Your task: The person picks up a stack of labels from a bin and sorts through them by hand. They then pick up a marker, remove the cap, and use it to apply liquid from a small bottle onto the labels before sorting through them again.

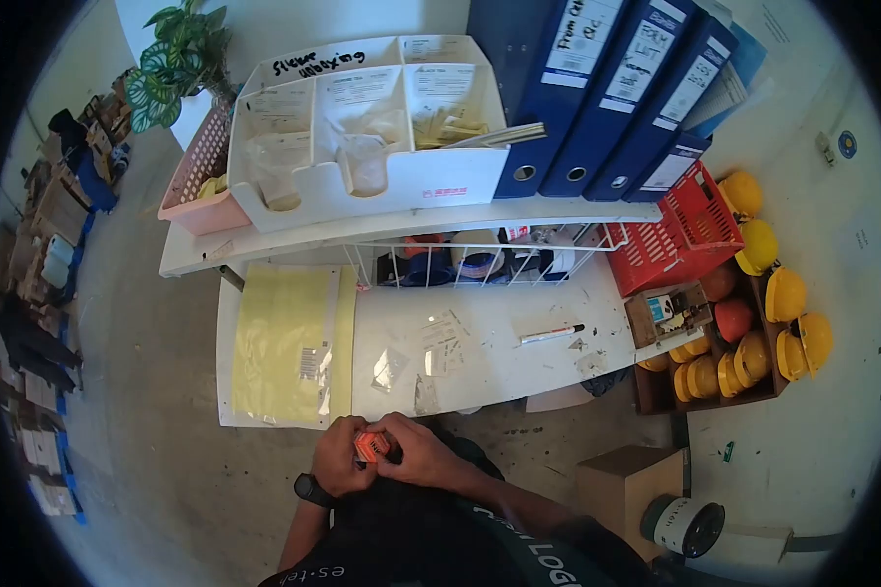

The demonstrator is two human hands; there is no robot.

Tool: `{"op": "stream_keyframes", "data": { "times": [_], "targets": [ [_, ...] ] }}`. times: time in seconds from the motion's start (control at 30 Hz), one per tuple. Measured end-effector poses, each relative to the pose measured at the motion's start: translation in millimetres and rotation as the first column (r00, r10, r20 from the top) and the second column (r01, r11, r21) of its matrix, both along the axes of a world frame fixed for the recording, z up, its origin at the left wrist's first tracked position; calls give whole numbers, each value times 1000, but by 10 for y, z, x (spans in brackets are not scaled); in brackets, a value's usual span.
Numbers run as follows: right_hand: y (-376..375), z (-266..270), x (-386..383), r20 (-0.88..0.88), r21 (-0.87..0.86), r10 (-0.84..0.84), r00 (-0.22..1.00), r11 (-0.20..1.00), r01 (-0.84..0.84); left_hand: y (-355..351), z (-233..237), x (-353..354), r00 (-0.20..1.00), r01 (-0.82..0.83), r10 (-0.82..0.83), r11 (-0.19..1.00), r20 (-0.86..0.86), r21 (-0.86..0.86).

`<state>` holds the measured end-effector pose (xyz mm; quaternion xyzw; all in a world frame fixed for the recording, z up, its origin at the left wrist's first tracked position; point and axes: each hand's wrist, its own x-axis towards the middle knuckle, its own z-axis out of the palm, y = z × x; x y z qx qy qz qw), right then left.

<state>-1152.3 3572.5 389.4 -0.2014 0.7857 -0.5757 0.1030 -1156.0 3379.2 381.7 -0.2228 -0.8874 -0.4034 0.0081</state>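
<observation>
Both hands meet at the near edge of the white desk (480,377), around a small orange item (371,447) with dark print. My left hand (341,458), with a dark watch at the wrist, is closed on its left side. Fingers of my right hand (413,452) are closed on its right side. Beyond them on the desk lie a yellow sheet in clear plastic (282,342), small clear labels (443,342) and a marker pen (551,335).
Above the desk, a shelf (401,223) holds a white sorter (362,108) and blue binders (568,88). A red basket (671,240) and yellow helmets (749,360) are at right. A cardboard box (622,489) stands lower right. Two people are far left.
</observation>
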Motion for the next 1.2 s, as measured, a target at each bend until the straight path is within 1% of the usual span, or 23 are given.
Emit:
{"op": "stream_keyframes", "data": {
  "times": [0.07, 0.13, 0.17, 0.2, 0.27, 0.3, 0.37, 0.4, 0.47, 0.5, 0.57, 0.63, 0.7, 0.73, 0.8, 0.9, 1.0, 1.03, 1.07, 1.1, 1.13, 1.17, 1.2],
  "targets": [
    [106, 51, 22, 259, -9, 19, 966, 1000, -17, 105, 33, -34, 1000, 26, -26, 999, 8, -22],
    [131, -75, 71, 214, -7, -21, 977, 1000, 23, 167, 29, -104, 983, 154, -171, 968, -72, -200],
    [135, -136, 98, 171, 0, -45, 984, 999, 46, 208, 45, -134, 978, 176, -193, 964, -73, -201],
    [130, -171, 128, 168, -1, -66, 984, 998, 67, 246, 74, -166, 974, 192, -211, 962, -78, -195],
    [114, -208, 135, 76, 27, -158, 984, 987, 157, 325, 112, -236, 968, 214, -235, 957, -92, -194],
    [130, -220, 110, 71, 19, -163, 984, 987, 162, 367, 118, -262, 968, 220, -236, 961, -85, -167],
    [142, -217, 79, -5, 128, -275, 961, 953, 273, 413, 97, -292, 972, 210, -223, 965, -72, -155],
    [159, -211, 73, 0, 115, -261, 965, 959, 259, 443, 59, -328, 969, 226, -237, 965, -76, -131],
    [252, -130, 26, 96, 158, -307, 947, 944, 290, 497, 50, -392, 971, 222, -231, 968, -68, -120],
    [285, -135, 17, 112, 148, -288, 951, 951, 270, 538, 65, -427, 966, 234, -243, 967, -92, -99],
    [341, -157, -7, -25, 131, -317, 948, 939, 318, 563, 63, -429, 965, 236, -244, 968, -99, -83],
    [344, -93, -28, -7, 112, -326, 945, 939, 324, 594, 47, -460, 964, 229, -230, 973, -134, -21],
    [339, -111, -21, -42, 173, -327, 944, 928, 329, 599, 8, -443, 968, 201, -202, 979, -149, -20],
    [352, -110, -33, -45, 174, -321, 946, 930, 324, 601, 10, -442, 966, 209, -210, 978, -148, -22],
    [375, -107, -52, -11, 210, -267, 964, 941, 264, 592, 5, -428, 966, 213, -214, 977, -146, -22],
    [335, -115, -62, -22, 162, -294, 955, 942, 294, 561, -5, -422, 968, 199, -204, 979, -148, -44],
    [361, -85, -84, -16, 148, -272, 962, 951, 271, 476, -21, -415, 970, 219, -220, 975, -104, -17],
    [390, -112, -104, -15, 145, -270, 963, 952, 270, 395, -48, -420, 982, 188, -187, 982, -26, 31],
    [438, -161, -136, 163, 62, -302, 939, 953, 296, 336, -72, -436, 986, 153, -157, 985, 52, 76],
    [467, -100, -188, 340, -18, -307, 889, 943, 332, 299, -83, -461, 987, 150, -154, 986, 52, 70],
    [497, 12, -180, 280, -1, -305, 910, 948, 318, 243, -84, -478, 978, 123, -143, 984, 155, 130],
    [441, 98, -158, 283, -14, -293, 913, 951, 310, 173, -80, -498, 958, 88, -133, 979, 254, 183],
    [381, 162, -150, 93, -35, -362, 928, 930, 366, 157, -79, -510, 946, 87, -156, 966, 284, 243]
  ]
}}
